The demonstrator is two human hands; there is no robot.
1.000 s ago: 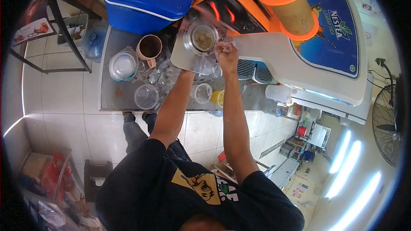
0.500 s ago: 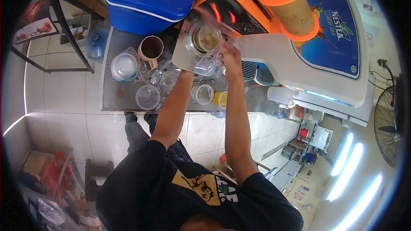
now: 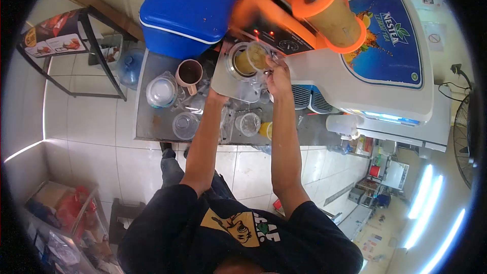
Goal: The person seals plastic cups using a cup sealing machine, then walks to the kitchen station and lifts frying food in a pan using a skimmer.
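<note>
My right hand (image 3: 279, 77) is closed round a clear plastic cup (image 3: 258, 55) that holds a yellowish drink. The cup leans to the right, its lower part inside or just over the round metal ring (image 3: 231, 63) of a metal tray. My left hand (image 3: 218, 95) grips the front edge of this tray (image 3: 223, 82), its fingers mostly hidden beneath. The tray sticks out from an orange cup sealing machine (image 3: 274, 15), which carries a roll of film (image 3: 335, 25). Crumpled clear plastic (image 3: 248, 90) hangs at the tray's front.
On the metal counter (image 3: 147, 122) stand a pink mug (image 3: 190, 73), stacked plastic lids (image 3: 162, 91), a clear container (image 3: 185, 125), a clear cup (image 3: 248, 123) and a yellow drink cup (image 3: 266, 129). A blue cooler (image 3: 185, 10) stands left, a Nestea dispenser (image 3: 385, 45) right.
My right hand has tilted the cup, its rim shifting right from over the ring. The left hand stays at the tray's edge. The whole view has shifted slightly.
</note>
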